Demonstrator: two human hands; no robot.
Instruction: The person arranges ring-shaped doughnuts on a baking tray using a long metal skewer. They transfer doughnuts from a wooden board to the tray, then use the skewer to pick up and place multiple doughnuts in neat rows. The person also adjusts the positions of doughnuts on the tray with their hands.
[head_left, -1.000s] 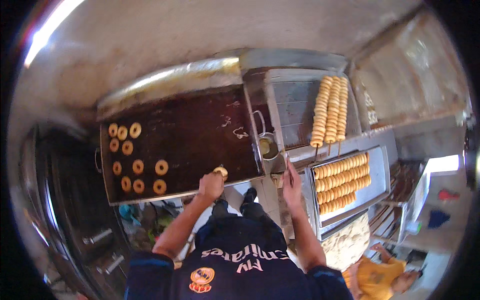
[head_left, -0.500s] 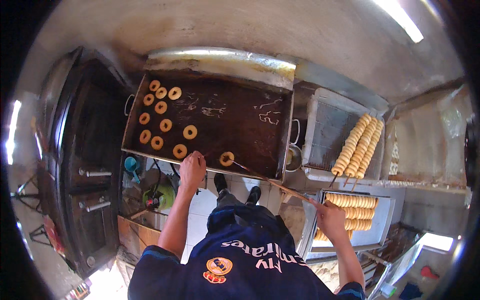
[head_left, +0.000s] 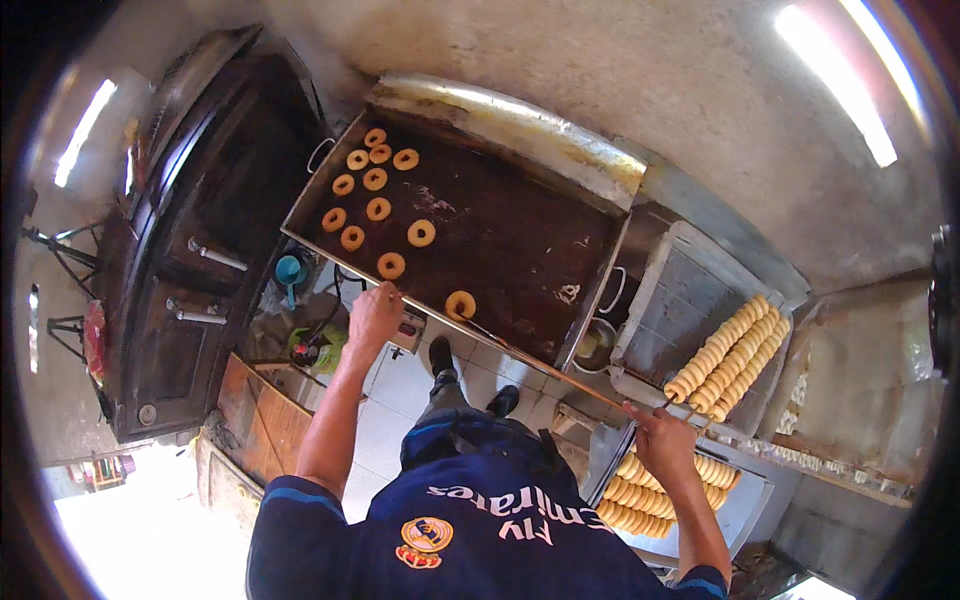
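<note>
In front of me is a wide rectangular frying pan (head_left: 520, 230) of dark oil, with several ring doughnuts (head_left: 378, 209) floating mostly toward its left end. My right hand (head_left: 665, 440) is closed round a long thin wooden stick (head_left: 555, 374). The stick slants across the pan's front rim, and its far tip meets a lone doughnut (head_left: 460, 305) near the front edge. My left hand (head_left: 377, 312) is closed just outside that rim, below another doughnut (head_left: 391, 265). What its fingers pinch, if anything, is hidden.
Right of the pan, a rack tray (head_left: 640, 340) bears doughnuts threaded on sticks (head_left: 725, 350). A lower metal tray (head_left: 752, 505) holds more rows. A small pot (head_left: 597, 345) sits by the pan's handle. Left are a dark cabinet (head_left: 200, 230), a blue scoop (head_left: 289, 270) and a green gas cylinder (head_left: 318, 350).
The whole view has tilted clockwise. The lone doughnut remains at the stick's tip near the front edge. Both hands stay closed, the left still beside the rim.
</note>
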